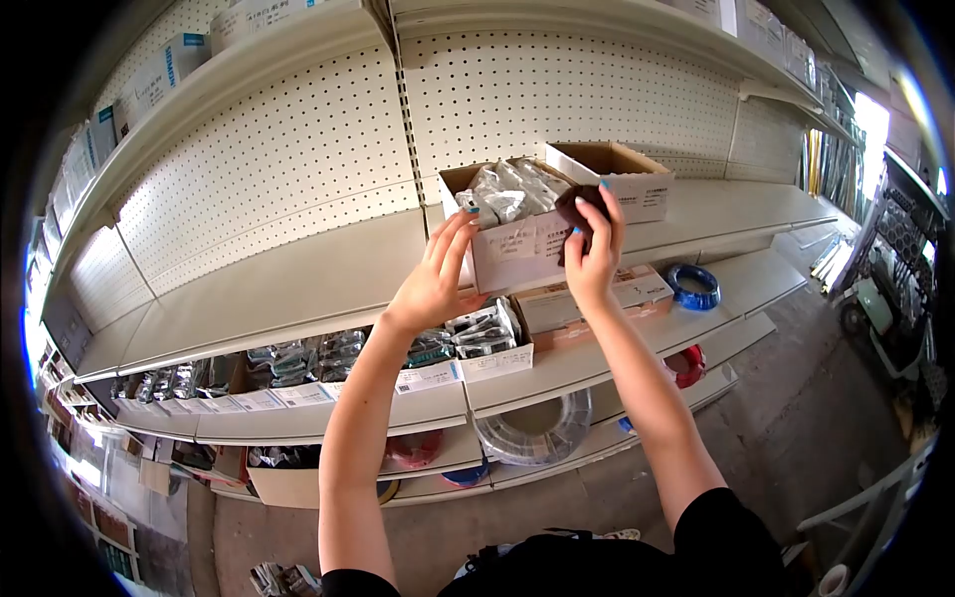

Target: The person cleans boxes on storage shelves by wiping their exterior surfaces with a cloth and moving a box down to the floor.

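A white cardboard box [512, 249] full of clear plastic packets [512, 189] sits at the front of the middle shelf, tilted a little. My left hand [435, 274] grips its left front corner, with fingertips at the top rim and the thumb low down. In my right hand [600, 244] is a bunched dark brown cloth [582, 207], held against the box's right front corner. Behind it to the right stands a second open white box [637, 189], whose contents are hidden from here.
On the shelf below are a row of small boxes with bagged parts [298, 363], a long carton [642, 291] and a blue coil [693, 287]. Lower down lie a grey hose coil [537, 428] and a red coil [684, 366]. A pegboard panel [279, 159] backs the shelves.
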Demonstrator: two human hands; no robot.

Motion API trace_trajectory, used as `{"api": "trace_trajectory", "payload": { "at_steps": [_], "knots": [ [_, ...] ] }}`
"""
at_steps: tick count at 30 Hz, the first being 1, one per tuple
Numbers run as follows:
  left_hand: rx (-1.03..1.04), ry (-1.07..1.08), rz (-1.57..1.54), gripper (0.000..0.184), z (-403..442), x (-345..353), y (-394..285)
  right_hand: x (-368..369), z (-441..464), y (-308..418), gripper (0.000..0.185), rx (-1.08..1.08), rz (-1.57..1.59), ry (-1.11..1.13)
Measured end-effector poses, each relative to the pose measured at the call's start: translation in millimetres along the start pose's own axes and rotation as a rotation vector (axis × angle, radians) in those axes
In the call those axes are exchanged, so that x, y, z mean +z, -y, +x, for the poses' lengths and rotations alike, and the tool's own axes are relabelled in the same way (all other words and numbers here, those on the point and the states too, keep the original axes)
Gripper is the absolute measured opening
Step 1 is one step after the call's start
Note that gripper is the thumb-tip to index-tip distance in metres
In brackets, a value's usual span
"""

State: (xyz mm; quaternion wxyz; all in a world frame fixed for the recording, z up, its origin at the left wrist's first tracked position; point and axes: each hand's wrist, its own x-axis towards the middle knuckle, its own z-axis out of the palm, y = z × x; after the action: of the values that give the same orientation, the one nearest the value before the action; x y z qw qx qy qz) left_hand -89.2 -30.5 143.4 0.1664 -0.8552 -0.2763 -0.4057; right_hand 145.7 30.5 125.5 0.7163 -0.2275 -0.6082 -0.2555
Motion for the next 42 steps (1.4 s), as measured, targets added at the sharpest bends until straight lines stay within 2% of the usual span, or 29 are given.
{"api": "trace_trajectory", "payload": {
  "at_steps": [10, 18, 20, 25, 30, 34, 36, 38, 40, 42],
  "knots": [
    [-0.024, -0.005, -0.052, 0.107, -3, 3, 1, -40, -70, 18, 0.048, 0.010, -0.026, 0.264],
    [-0.004, -0.022, -0.044, 0.107, -4, 5, 5, -9, 21, -4, 0.044, -0.011, 0.061, 0.100],
    [-0.007, -0.020, -0.035, 0.105, -5, 3, 4, -1, 35, -3, 0.044, 0.040, 0.074, 0.097],
    [-0.034, 0.001, -0.013, 0.101, -2, -1, -2, 6, -3, 5, 0.049, 0.107, 0.039, -0.058],
    [-0.049, 0.011, -0.018, 0.100, -2, -1, -3, -13, -47, 14, 0.047, 0.039, -0.033, 0.072],
    [-0.034, -0.001, -0.053, 0.102, -3, 0, -3, -24, -75, 16, 0.047, -0.135, -0.027, 0.210],
    [-0.026, -0.005, -0.047, 0.103, -4, 2, 1, -24, -75, 15, 0.047, -0.126, -0.024, 0.217],
    [-0.020, -0.008, -0.037, 0.103, -4, 1, 1, -17, -67, 12, 0.048, -0.129, 0.010, 0.161],
    [-0.013, -0.011, -0.026, 0.103, -3, 2, 1, -10, -54, 17, 0.049, -0.041, 0.001, 0.145],
    [-0.014, -0.010, -0.014, 0.103, -4, 2, 1, 0, -33, 23, 0.046, 0.017, -0.032, 0.032]
  ]
}}
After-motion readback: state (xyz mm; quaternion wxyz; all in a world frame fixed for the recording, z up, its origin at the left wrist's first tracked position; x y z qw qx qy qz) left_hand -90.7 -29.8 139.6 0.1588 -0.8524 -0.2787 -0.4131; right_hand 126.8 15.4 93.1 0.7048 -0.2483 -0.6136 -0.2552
